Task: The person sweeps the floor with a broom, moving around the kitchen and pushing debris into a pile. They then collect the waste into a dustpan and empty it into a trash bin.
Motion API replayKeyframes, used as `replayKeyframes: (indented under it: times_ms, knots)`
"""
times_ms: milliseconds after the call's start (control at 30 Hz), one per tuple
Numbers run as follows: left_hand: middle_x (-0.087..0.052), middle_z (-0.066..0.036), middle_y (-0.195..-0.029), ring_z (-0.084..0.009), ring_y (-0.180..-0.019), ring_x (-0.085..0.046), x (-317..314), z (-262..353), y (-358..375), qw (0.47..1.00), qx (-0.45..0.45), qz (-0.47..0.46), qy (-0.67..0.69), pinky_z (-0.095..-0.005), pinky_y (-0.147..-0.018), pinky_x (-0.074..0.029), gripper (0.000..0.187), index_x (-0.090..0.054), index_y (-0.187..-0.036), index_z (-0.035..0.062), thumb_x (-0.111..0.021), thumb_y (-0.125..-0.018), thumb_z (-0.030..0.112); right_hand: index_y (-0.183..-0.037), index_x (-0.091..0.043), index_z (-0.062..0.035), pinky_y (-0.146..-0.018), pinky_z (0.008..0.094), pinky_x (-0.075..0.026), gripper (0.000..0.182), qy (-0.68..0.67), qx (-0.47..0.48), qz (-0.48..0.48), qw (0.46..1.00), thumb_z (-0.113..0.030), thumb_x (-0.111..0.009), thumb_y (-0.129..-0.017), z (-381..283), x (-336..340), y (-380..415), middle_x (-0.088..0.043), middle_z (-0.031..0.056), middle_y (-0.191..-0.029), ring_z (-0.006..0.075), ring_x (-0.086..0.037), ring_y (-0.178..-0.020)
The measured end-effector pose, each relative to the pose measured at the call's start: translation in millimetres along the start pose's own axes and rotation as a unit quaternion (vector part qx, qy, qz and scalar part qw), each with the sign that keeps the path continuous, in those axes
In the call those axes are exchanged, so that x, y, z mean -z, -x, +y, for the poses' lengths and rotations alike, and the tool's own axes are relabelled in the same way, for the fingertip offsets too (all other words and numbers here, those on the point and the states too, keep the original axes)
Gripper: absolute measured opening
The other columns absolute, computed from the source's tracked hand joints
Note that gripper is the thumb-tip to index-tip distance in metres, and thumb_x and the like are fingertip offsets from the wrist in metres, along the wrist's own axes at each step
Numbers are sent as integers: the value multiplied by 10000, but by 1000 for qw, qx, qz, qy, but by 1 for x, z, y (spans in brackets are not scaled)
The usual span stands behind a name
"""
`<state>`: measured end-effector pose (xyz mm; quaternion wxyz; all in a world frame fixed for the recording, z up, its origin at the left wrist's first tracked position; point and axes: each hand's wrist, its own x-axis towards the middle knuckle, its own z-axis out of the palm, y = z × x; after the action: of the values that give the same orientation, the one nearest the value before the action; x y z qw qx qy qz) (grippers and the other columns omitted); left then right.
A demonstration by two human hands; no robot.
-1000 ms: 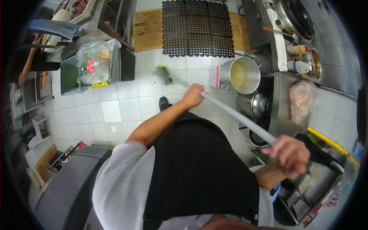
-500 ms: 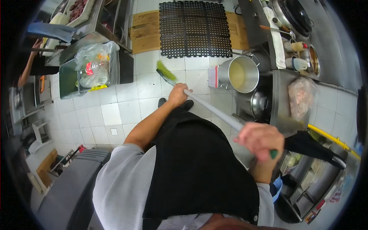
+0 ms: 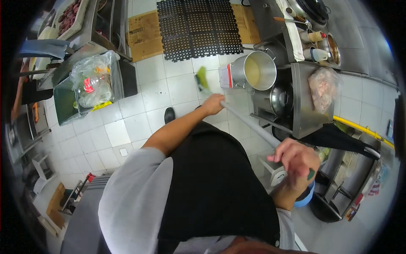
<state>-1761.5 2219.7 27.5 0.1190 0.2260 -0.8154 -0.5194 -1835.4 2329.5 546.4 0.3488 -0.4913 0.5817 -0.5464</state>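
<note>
Broom (image 3: 249, 123) gripped between left hand (image 3: 212, 104) and right hand (image 3: 296, 158).

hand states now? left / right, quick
Left hand: closed around the broom handle, low on the shaft.
Right hand: closed around the same handle at its green top end.

Broom head (image 3: 202, 80) swept right — nearer pot (image 3: 253, 71).

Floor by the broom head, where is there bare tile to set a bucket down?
Bare white tile lies between the green bin with the clear plastic bag and the green broom head. It is crowded to the right: the big steel pot and steel counter stand close. The black rubber mat covers the floor beyond.
</note>
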Motion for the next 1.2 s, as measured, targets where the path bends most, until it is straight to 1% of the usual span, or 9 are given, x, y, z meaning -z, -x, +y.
replayKeyframes:
  times_ms: [100, 200, 300, 467, 600, 900, 1000, 1100, 1200]
  knots:
    - [-699, -199, -1000, -448, -1018, -658, 24, 29, 49, 1000, -3, 28, 14, -511, -930, -546, 124, -766, -964, 76, -792, -866, 148, -616, -486, -42, -591, 402, -621, 684, -35, 53, -83, 995, -539, -651, -1057, -24, 10, 17, -580, 80, -597, 285, -649, -657]
    - [-692, -206, -980, -450, -989, -655, 72, 91, 45, 993, -49, 25, 102, -515, -892, -539, 169, -712, -898, 51, -820, -860, 175, -621, -487, -49, -588, 398, -625, 679, -49, 116, -78, 989, -540, -637, -1066, -58, 3, 28, -592, 80, -607, 276, -645, -661]
    - [-699, -181, -1057, -425, -1074, -657, 77, 54, 31, 999, -26, 10, 33, -522, -941, -542, 267, -692, -951, 59, -774, -928, 312, -629, -478, -43, -596, 399, -634, 684, -14, 81, 2, 997, -546, -628, -1068, -40, -28, 25, -586, 92, -616, 269, -634, -665]
    - [-695, -198, -1048, -440, -1055, -658, 125, -42, 128, 995, 91, 46, -15, -528, -937, -538, 281, -679, -947, 46, -774, -938, 311, -630, -457, -24, -607, 422, -634, 714, -41, -1, -59, 997, -569, -620, -1060, -11, -122, -5, -571, 113, -626, 277, -627, -662]
    - [-701, -205, -1009, -449, -1004, -665, 172, -43, 222, 987, 152, 50, -32, -528, -898, -534, 320, -688, -892, 46, -765, -964, 348, -627, -465, -26, -614, 434, -629, 708, -69, -35, -105, 991, -569, -646, -1044, -18, -144, -12, -579, 106, -631, 296, -643, -671]
    - [-694, -196, -993, -437, -993, -657, 225, 20, 140, 972, 74, 223, -5, -514, -878, -539, 378, -669, -856, 34, -784, -959, 379, -655, -550, -64, -627, 363, -618, 637, -71, 238, -402, 881, -582, -746, -969, -59, -124, -61, -616, 65, -658, 277, -672, -637]
    - [-691, -198, -1054, -440, -1029, -649, 257, -37, 99, 954, 95, 285, -11, -505, -911, -535, 362, -676, -906, 37, -778, -966, 379, -684, -552, -29, -612, 390, -557, 520, -25, 212, -295, 931, -387, -815, -954, -24, -172, -70, -606, 99, -700, 299, -650, -664]
    - [-685, -211, -1096, -438, -1072, -639, 257, -131, 122, 940, 139, 310, -42, -492, -966, -523, 359, -674, -980, 35, -766, -978, 381, -659, -491, 6, -624, 434, -513, 320, 1, 128, -275, 953, -26, -652, -933, 27, -215, -88, -547, 108, -657, 308, -576, -607]
    - [-677, -211, -1098, -435, -1075, -644, 232, -138, 198, 951, 171, 252, -52, -482, -964, -529, 362, -669, -996, 40, -759, -988, 391, -683, -500, 1, -614, 402, -443, 344, -80, 70, -340, 934, -11, -766, -902, 38, -206, -94, -544, 122, -699, 310, -565, -647]
